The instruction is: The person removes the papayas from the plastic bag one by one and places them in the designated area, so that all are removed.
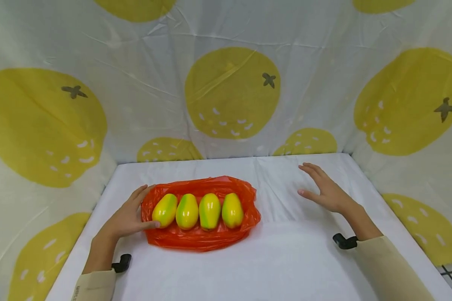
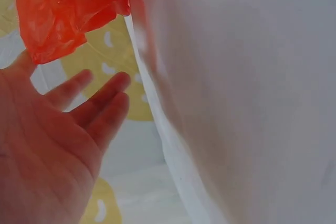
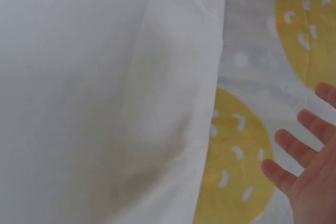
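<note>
Several glossy yellow-green papayas (image 1: pixel 210 212) stand side by side in a row on a crumpled red plastic bag (image 1: pixel 201 244). At the bag's left end is my left hand (image 1: pixel 129 217), fingers spread and extended, its thumb tip overlapping the bag beside the leftmost papaya. In the left wrist view the bag's corner (image 2: pixel 58 19) hides one fingertip of that hand (image 2: pixel 52 140). My right hand (image 1: pixel 329 192) hovers over the right side of the table, well apart from the bag, holding nothing. The right wrist view shows its spread fingers (image 3: pixel 295 148).
A white cloth covers the table (image 1: pixel 286 263). Behind and on both sides hangs a pale curtain (image 1: pixel 135 104) printed with big yellow fruit. Each wrist has a black camera mount, one at the left (image 1: pixel 122 263) and one at the right (image 1: pixel 344 241).
</note>
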The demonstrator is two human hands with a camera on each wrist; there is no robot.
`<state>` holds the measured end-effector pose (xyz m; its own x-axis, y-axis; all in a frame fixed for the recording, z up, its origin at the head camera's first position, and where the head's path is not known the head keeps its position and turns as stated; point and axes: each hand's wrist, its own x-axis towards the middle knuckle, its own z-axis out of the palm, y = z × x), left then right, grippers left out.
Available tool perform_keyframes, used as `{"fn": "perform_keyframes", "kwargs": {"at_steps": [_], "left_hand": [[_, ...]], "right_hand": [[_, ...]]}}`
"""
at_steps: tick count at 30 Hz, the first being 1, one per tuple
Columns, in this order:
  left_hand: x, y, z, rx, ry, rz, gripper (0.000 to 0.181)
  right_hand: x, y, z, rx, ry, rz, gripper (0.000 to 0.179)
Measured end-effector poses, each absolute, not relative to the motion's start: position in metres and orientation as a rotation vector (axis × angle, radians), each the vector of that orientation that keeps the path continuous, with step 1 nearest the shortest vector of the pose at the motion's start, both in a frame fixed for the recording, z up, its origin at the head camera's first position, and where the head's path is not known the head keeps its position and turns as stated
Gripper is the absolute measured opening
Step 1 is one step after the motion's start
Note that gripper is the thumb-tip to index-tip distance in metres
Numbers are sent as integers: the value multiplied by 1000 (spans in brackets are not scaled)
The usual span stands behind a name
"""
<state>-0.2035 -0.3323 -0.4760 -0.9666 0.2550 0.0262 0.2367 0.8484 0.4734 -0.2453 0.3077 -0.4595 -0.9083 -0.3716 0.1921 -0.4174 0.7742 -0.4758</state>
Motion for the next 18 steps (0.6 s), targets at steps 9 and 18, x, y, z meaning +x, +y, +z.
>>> {"fn": "perform_keyframes", "kwargs": {"at_steps": [9, 18], "left_hand": [[-199, -331, -478, 377, 2976, 808, 122], [-202, -328, -481, 446, 2991, 834, 125]], "right_hand": [[-244, 272, -460, 700, -2856, 885, 77], [-239, 236, -462, 740, -2860, 940, 74]]}}
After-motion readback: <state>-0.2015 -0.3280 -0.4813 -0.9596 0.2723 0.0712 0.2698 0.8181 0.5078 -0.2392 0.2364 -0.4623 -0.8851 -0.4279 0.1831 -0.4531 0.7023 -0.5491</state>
